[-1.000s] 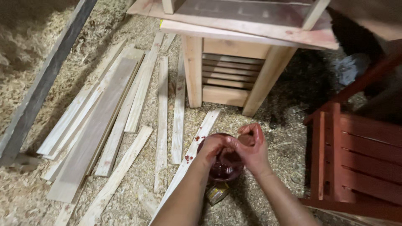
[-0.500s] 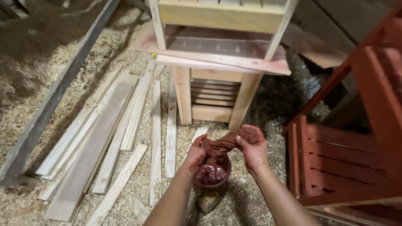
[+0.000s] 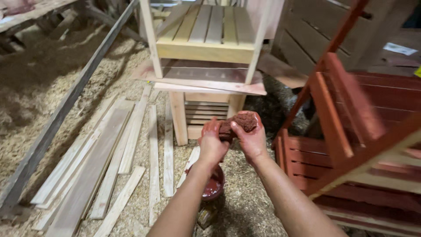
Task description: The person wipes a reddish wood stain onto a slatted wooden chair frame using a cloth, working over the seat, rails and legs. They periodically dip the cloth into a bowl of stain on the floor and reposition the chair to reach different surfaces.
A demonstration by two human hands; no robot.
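- A red-soaked rag (image 3: 239, 123) is gripped between both hands, held up in front of the body, above the sawdust floor (image 3: 39, 101).
- Left hand (image 3: 213, 142): fingers are clenched around the near end of the rag; skin is smeared with red stain.
- Right hand (image 3: 251, 139): the far end of the rag is grasped, thumb pressed on top, palm cupped beneath; also stained red.
- A small round pot (image 3: 213, 184) is seen directly below the hands, partly hidden by the left forearm; a glossy dark red liquid is held in it, and its rim is coated the same colour.
- A second small container (image 3: 205, 217) lies just beside the pot, nearer the body; its contents cannot be told.
- An unpainted slatted wooden stool (image 3: 206, 39) is set on a stained board (image 3: 206, 79), which is carried by a plain wooden stand (image 3: 193, 118) just beyond the hands.
- Loose bare planks (image 3: 114, 153) are laid side by side on the sawdust to the left.
- Red-stained slatted furniture (image 3: 351, 145) is stacked to the right, close to the right forearm.
- A long grey beam (image 3: 66, 109) is laid diagonally along the far left.
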